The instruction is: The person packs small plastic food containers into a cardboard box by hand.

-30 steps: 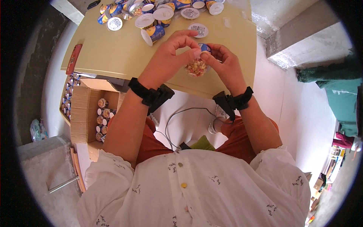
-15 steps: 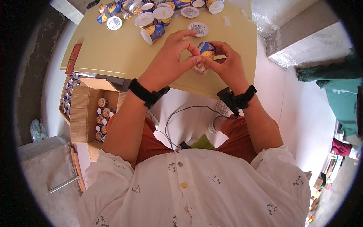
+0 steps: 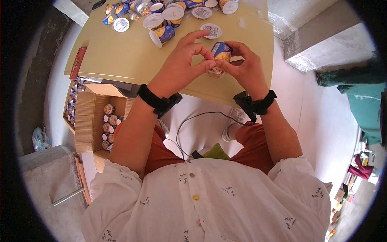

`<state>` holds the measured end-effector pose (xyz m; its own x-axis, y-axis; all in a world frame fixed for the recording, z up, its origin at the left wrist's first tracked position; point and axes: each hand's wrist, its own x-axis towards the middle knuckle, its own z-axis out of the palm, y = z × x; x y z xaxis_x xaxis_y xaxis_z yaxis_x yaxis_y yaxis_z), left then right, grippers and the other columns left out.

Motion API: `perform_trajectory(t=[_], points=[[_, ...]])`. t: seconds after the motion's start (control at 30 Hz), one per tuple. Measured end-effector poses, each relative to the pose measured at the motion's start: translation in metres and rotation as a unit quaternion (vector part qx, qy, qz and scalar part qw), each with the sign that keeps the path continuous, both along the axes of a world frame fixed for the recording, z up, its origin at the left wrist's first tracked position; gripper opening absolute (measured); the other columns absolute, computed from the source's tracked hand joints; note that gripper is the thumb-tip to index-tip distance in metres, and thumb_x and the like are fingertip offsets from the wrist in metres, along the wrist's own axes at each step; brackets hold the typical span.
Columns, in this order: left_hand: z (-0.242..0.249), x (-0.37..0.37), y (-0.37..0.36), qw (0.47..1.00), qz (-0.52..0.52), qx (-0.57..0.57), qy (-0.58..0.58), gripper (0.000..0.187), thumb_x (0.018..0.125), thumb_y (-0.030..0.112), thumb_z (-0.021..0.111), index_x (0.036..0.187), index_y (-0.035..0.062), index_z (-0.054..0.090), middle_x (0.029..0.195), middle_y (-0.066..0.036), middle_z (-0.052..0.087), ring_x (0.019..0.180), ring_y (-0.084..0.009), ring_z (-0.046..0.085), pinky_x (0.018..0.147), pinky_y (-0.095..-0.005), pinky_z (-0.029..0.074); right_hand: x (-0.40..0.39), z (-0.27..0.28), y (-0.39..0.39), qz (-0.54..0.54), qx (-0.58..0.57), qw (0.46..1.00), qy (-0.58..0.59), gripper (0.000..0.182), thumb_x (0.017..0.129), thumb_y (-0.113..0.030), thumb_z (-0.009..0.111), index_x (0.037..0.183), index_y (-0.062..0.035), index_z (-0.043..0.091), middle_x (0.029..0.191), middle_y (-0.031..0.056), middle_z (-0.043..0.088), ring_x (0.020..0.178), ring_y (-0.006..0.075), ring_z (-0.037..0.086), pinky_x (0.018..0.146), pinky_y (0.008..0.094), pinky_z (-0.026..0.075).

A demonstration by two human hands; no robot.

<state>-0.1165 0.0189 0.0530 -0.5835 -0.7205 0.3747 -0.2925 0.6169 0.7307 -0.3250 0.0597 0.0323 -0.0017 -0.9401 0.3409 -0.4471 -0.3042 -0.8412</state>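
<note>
My right hand [image 3: 246, 66] is closed round a snack cup [image 3: 223, 51] with a blue and yellow label. The cup is held tilted above the table edge, and nut-like pieces show through its clear end. At the cup's left side, the thumb and index finger of my left hand [image 3: 186, 60] pinch together, with the other fingers raised. What lies between those fingertips is too small to make out. Just behind the hands a white lid [image 3: 212, 31] with a printed code faces up. Another blue cup [image 3: 164, 35] lies on its side to the left.
Several more cups [image 3: 173, 13] crowd the back of the yellowish table [image 3: 125, 52]. A reddish-brown flat object [image 3: 78, 63] lies at its left edge. Below left, an open cardboard box [image 3: 85, 121] holds several cups. A black cable [image 3: 201, 114] loops under the table.
The cup and my right hand have shifted slightly up and to the right. My left hand keeps its pinch at the cup's side, with its raised index area slightly higher.
</note>
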Motion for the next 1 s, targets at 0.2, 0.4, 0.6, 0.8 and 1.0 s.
perform_trajectory(t=[0.2, 0.4, 0.6, 0.8, 1.0], points=[[-0.002, -0.001, 0.001, 0.996, -0.020, 0.082, 0.037, 0.015, 0.085, 0.020, 0.071, 0.089, 0.0076, 0.065, 0.146, -0.011, 0.045, 0.133, -0.0265, 0.042, 0.111, -0.0388, 0.031, 0.000, 0.001, 0.002, -0.007, -0.013, 1.000, 0.021, 0.052, 0.075, -0.021, 0.082, 0.117, 0.0015, 0.061, 0.099, 0.0169, 0.069, 0.090, 0.0211, 0.069, 0.072, 0.0316, 0.059], [-0.004, -0.001, 0.000, 1.000, -0.006, -0.007, -0.005, 0.015, 0.086, 0.022, 0.070, 0.088, 0.0084, 0.064, 0.145, -0.012, 0.046, 0.133, -0.0282, 0.043, 0.111, -0.0382, 0.031, -0.002, -0.002, 0.002, -0.006, -0.018, 0.999, 0.029, 0.052, 0.074, -0.021, 0.083, 0.117, 0.0013, 0.061, 0.101, 0.0173, 0.068, 0.092, 0.0208, 0.069, 0.073, 0.0311, 0.059], [-0.010, -0.004, 0.002, 0.999, -0.030, 0.020, -0.001, 0.017, 0.090, 0.023, 0.066, 0.093, 0.0072, 0.060, 0.144, -0.015, 0.047, 0.135, -0.0292, 0.042, 0.111, -0.0377, 0.032, -0.002, 0.000, 0.002, 0.013, -0.005, 1.000, 0.005, 0.052, 0.075, -0.019, 0.083, 0.118, 0.0012, 0.061, 0.101, 0.0157, 0.069, 0.092, 0.0201, 0.068, 0.074, 0.0301, 0.058], [-0.008, -0.005, 0.003, 0.998, -0.031, 0.046, -0.002, 0.021, 0.093, 0.023, 0.062, 0.094, 0.0039, 0.056, 0.142, -0.018, 0.049, 0.134, -0.0306, 0.043, 0.110, -0.0376, 0.032, -0.003, -0.003, 0.000, 0.034, 0.022, 0.999, -0.019, 0.050, 0.078, -0.018, 0.081, 0.119, 0.0010, 0.060, 0.099, 0.0150, 0.069, 0.090, 0.0192, 0.069, 0.075, 0.0303, 0.058], [-0.013, -0.005, 0.000, 0.997, -0.040, 0.072, 0.008, 0.020, 0.093, 0.023, 0.062, 0.096, 0.0045, 0.056, 0.144, -0.017, 0.047, 0.135, -0.0312, 0.042, 0.111, -0.0375, 0.031, -0.004, -0.008, -0.003, 0.054, 0.068, 0.995, -0.054, 0.049, 0.079, -0.020, 0.080, 0.119, 0.0003, 0.060, 0.101, 0.0148, 0.069, 0.092, 0.0189, 0.068, 0.078, 0.0312, 0.058]])
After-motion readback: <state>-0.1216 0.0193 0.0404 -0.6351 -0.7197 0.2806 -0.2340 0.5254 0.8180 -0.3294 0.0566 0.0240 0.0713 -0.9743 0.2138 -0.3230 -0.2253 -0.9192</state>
